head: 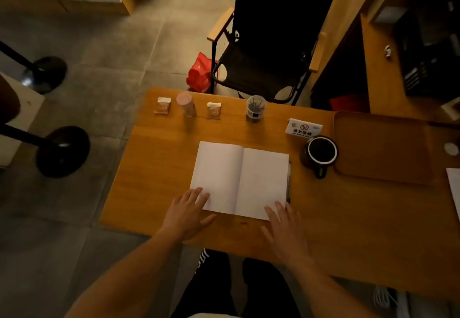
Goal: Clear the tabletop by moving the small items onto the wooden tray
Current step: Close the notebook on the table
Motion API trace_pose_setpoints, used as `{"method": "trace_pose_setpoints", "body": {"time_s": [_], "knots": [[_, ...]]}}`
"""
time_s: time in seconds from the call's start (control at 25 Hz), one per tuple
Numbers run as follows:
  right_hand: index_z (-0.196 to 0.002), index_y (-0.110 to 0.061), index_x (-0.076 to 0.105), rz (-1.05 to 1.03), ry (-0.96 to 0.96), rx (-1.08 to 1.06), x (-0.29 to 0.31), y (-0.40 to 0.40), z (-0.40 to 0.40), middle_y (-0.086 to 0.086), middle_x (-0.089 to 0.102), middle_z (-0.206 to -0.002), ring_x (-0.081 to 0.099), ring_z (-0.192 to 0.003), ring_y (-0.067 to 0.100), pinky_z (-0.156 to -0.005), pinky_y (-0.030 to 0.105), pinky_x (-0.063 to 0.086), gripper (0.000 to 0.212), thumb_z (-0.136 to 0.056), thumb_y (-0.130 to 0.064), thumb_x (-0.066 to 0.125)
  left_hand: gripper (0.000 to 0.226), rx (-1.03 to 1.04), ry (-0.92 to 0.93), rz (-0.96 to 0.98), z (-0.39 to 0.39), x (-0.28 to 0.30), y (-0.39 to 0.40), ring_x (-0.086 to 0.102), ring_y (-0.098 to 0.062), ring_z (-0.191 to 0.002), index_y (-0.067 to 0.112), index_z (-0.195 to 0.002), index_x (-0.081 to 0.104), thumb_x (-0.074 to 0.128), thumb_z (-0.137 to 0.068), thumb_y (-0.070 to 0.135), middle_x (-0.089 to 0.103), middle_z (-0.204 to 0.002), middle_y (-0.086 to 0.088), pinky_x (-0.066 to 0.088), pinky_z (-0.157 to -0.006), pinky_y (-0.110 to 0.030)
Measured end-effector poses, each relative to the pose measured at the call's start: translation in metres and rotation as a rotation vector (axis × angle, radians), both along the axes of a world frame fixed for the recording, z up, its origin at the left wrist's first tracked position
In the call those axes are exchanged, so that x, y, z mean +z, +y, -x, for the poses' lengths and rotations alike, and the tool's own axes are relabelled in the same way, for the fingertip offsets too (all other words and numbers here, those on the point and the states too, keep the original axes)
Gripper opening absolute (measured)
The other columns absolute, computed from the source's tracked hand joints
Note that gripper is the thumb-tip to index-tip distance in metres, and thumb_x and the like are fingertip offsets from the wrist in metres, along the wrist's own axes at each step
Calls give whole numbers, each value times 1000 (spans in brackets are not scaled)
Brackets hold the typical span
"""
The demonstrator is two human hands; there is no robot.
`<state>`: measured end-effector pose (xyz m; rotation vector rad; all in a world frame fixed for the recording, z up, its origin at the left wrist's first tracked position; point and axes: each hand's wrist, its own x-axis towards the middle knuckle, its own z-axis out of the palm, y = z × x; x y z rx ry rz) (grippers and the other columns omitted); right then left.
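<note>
An open blank notebook [240, 179] lies in the middle of the wooden table [154, 188]. My left hand [187, 213] rests flat on its near left corner, fingers spread. My right hand [283, 230] lies flat at its near right corner, fingers apart. Along the far edge stand two small snack packets [163, 105] [214, 110], a pink bottle [186, 103] between them, and a clear jar of dark sticks [255, 108]. A black mug [319, 154] and a white no-smoking sign [303, 127] sit beside the bare wooden tray [380, 146] at the right.
A black folding chair [268, 44] stands beyond the table, a red bag [200, 73] by its leg. Two black stool bases [62, 151] sit on the tiled floor at the left. A wooden shelf unit [388, 69] rises at the right. A small white disc [451, 149] lies right of the tray.
</note>
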<state>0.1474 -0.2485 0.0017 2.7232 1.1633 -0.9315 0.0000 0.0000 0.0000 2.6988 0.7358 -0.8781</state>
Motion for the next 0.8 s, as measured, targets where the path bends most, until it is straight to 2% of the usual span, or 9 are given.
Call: {"method": "trace_pose_setpoints", "body": {"time_s": [0.16, 0.24, 0.36, 0.48, 0.6, 0.72, 0.8], "knots": [[-153, -26, 25, -27, -24, -25, -27, 9, 8, 10, 18, -162, 14, -149, 31, -119, 47, 18, 59, -99, -48, 35, 59, -34, -120, -46, -8, -19, 19, 37, -27, -133, 28, -136, 37, 30, -92, 66, 35, -148, -4, 39, -104, -44], [-153, -28, 19, -15, -34, -65, -40, 9, 17, 8, 10, -163, 6, -150, 29, -121, 46, 14, 60, -100, -49, 33, 49, 89, -208, -59, -9, -28, 13, 42, -26, -126, 25, -127, 47, 40, -93, 59, 42, -139, -6, 42, -98, -40], [-154, -27, 17, -10, -69, -85, -47, 8, 24, 8, 9, -163, 3, -150, 29, -121, 44, 12, 61, -99, -48, 36, 41, 437, -262, -46, -17, -32, 1, 36, -32, -126, 21, -120, 49, 54, -90, 49, 39, -139, -11, 41, -98, -42], [-150, -23, 31, -34, -115, -94, -48, 8, 27, 12, 24, -160, 17, -148, 32, -118, 46, 20, 61, -95, -45, 48, 51, 695, -309, 39, -30, -33, -8, 34, -36, -123, 19, -125, 45, 66, -84, 40, 32, -141, -13, 40, -97, -44], [-144, -21, 44, -57, -196, -104, -52, 6, 32, 14, 37, -153, 32, -143, 35, -113, 47, 27, 62, -89, -42, 61, 70, 888, -349, 141, -35, -32, 1, 42, -36, -119, 17, -133, 38, 76, -77, 34, 31, -138, -12, 46, -94, -44], [-146, -21, 41, -54, -205, -106, -53, 5, 33, 13, 33, -156, 26, -146, 34, -115, 45, 20, 62, -90, -42, 59, 74, 1058, -348, 252, -34, -36, 14, 52, -33, -112, 17, -137, 36, 79, -77, 26, 38, -135, -13, 52, -90, -43], [-147, -21, 39, -66, -198, -115, -54, 5, 34, 13, 30, -157, 23, -147, 33, -116, 45, 18, 61, -92, -41, 56, 66, 1080, -386, 316, -34, -39, 19, 56, -32, -113, 15, -133, 42, 78, -79, 20, 49, -133, -12, 54, -90, -44]]}}
